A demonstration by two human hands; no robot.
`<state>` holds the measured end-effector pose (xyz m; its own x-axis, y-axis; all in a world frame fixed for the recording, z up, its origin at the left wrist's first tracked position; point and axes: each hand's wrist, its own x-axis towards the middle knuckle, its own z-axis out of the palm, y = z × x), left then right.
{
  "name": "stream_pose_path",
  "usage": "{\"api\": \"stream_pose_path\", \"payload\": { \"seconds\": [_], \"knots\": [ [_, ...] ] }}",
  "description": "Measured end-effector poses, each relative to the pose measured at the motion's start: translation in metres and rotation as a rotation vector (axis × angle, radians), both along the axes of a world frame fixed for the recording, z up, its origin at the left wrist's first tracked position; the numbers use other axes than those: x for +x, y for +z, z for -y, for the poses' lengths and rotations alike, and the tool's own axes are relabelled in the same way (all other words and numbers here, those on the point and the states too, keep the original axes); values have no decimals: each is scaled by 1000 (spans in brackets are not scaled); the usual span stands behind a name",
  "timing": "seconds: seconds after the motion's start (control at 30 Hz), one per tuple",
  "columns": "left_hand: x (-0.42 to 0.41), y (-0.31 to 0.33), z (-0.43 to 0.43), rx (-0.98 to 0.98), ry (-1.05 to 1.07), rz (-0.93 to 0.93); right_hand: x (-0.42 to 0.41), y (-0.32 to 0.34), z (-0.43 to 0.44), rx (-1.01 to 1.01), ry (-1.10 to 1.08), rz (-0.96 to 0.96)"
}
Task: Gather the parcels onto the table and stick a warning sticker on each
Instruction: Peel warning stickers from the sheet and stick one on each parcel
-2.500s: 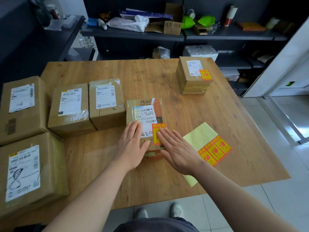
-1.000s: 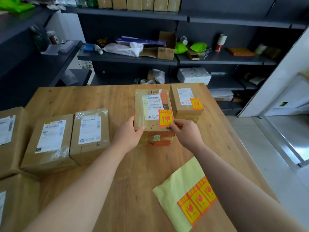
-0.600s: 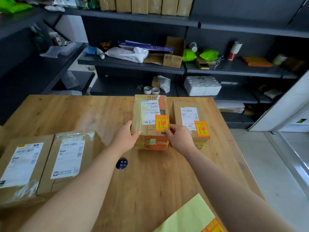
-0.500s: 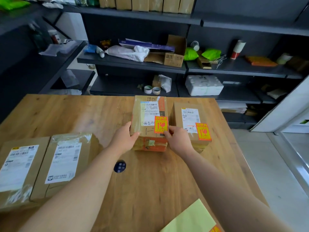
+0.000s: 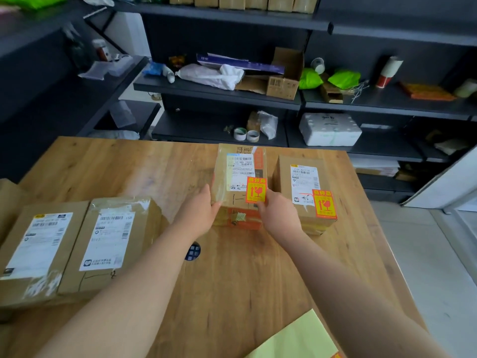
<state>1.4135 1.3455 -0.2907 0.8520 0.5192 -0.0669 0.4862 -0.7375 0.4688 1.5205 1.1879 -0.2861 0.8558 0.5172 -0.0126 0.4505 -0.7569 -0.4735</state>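
- Wooden table in front of dark shelving cluttered with boxes, bags and tape rolls.
- Centre parcel sits on the table toward the far edge, held between both hands.
- Left hand grips its near-left side.
- Right hand grips its near-right corner; fingertips hidden behind the box.
- Warning sticker, orange and yellow, is on the top, overlapping the white label's corner.
- Right parcel is just beside it, with a second sticker on top.
- Taped parcel and plain parcel lie side by side at the left, white labels up.
- Sticker sheet, yellow-green, lies at the near edge, partly cut off.
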Motion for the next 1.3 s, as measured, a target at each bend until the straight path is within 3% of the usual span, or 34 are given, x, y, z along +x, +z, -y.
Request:
{"api": "stream_pose_path", "payload": {
  "seconds": [0.13,0.37,0.6,0.8,0.97,1.17,1.3],
  "knots": [
    [-29,19,10,299,-38,-32,-20,13,0,-98,87,204],
    [-123,34,14,417,-43,-61,-84,23,-9,-80,257,340],
    [-226,26,-33,439,50,-192,-177,17,-52,-96,373,242],
    [-265,11,-72,420,43,-326,-231,-2,-90,-215,354,69],
    [-270,-2,-79,373,-12,-266,-250,-11,-99,-188,271,-107],
    [-274,-5,-66,364,-84,-148,-258,-9,-78,-142,166,-164],
    [-286,-8,-39,136,-81,-99,-270,-8,-44,-145,135,-174]
  ]
}}
